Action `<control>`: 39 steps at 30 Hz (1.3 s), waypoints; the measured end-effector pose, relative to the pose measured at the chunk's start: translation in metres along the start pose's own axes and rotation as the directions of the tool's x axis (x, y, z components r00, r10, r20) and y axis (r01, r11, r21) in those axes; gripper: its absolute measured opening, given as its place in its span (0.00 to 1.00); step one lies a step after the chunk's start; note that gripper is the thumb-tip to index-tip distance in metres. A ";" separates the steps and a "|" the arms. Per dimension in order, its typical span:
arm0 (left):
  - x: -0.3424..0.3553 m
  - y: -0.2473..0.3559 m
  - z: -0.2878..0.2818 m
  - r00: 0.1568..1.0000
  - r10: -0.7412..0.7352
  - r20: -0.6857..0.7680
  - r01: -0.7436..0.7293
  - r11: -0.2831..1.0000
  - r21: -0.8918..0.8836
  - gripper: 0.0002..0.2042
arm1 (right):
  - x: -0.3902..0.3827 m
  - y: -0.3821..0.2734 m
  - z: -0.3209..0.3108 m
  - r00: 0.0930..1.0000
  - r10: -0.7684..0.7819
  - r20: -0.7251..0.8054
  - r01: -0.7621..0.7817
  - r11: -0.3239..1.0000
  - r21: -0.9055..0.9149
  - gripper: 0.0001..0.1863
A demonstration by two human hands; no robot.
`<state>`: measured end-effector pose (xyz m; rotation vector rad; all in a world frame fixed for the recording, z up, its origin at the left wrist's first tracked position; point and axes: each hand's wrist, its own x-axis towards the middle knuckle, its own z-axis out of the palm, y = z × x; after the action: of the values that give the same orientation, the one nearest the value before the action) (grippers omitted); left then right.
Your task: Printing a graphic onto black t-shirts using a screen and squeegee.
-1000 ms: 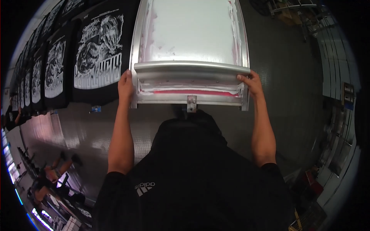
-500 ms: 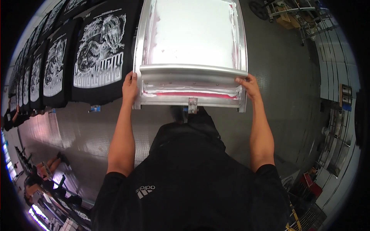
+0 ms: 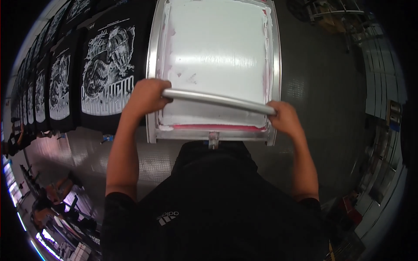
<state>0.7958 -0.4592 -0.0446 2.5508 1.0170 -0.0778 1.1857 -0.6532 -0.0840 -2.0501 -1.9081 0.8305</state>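
Note:
An aluminium-framed printing screen point(image 3: 276, 52) lies before me, its surface covered with white ink point(image 3: 211, 43), with a pink strip point(image 3: 230, 127) along the near edge. My left hand point(image 3: 146, 95) is closed on the left end of a silver metal squeegee bar point(image 3: 217, 99), and my right hand point(image 3: 285, 115) is closed on its right end. The bar lies across the near part of the screen at a slant, right end nearer me; whether it touches the ink I cannot tell. A small metal bracket point(image 3: 213, 139) sits at the middle of the frame's near edge.
Black shirts with white prints point(image 3: 106, 65) on boards form a row at the left. Other people are at the far left point(image 3: 17, 141) and lower left point(image 3: 50, 204). A metal rack point(image 3: 339, 15) stands at the back right, and a red object point(image 3: 350, 211) at the lower right.
The bar has moved toward me and changed from level to slanted, showing mostly its rounded top. My left hand has shifted from the frame's left side inward over the bar; my right hand has lowered.

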 end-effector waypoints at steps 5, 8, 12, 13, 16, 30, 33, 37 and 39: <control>0.110 -0.051 -0.031 0.992 -0.021 -0.126 0.020 1.000 -0.007 0.09 | 0.132 0.016 -0.070 0.978 -0.116 -0.172 0.084 0.979 -0.183 0.13; 0.181 -0.086 -0.037 0.971 -0.046 -0.234 0.059 0.997 0.048 0.12 | 0.221 0.039 -0.094 0.929 -0.228 -0.293 0.135 0.942 -0.307 0.12; 0.244 -0.123 -0.022 0.887 0.034 -0.461 0.092 0.964 0.249 0.18 | 0.311 0.064 -0.079 0.852 -0.355 -0.386 0.131 0.857 -0.499 0.12; 0.251 -0.121 -0.014 0.874 0.012 -0.486 0.141 0.951 0.276 0.19 | 0.314 0.070 -0.065 0.851 -0.355 -0.386 0.131 0.857 -0.499 0.12; 0.228 -0.112 0.026 0.931 -0.139 -0.339 0.245 0.924 0.293 0.19 | 0.300 0.071 -0.025 0.910 -0.308 -0.277 0.087 0.796 -0.600 0.15; -0.110 0.047 0.055 0.962 -0.041 -0.269 0.026 0.998 -0.058 0.15 | -0.062 -0.036 0.020 0.972 -0.183 -0.149 0.166 0.979 -0.115 0.19; -0.113 0.048 0.080 0.972 -0.107 -0.208 0.101 0.994 -0.041 0.19 | -0.068 -0.031 0.046 0.990 -0.095 -0.101 0.083 0.989 -0.119 0.19; -0.104 0.041 0.073 0.979 -0.135 -0.154 0.121 0.988 -0.098 0.13 | -0.052 -0.026 0.036 0.997 -0.050 0.066 0.060 0.984 -0.165 0.20; -0.122 0.041 0.094 0.962 -0.104 -0.254 0.098 0.994 -0.038 0.14 | -0.060 -0.028 0.038 0.997 -0.028 0.070 0.040 0.982 -0.186 0.23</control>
<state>0.7424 -0.6012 -0.0942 2.5304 1.2350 0.2417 1.1413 -0.7159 -0.0853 -2.1115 -2.1255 0.7470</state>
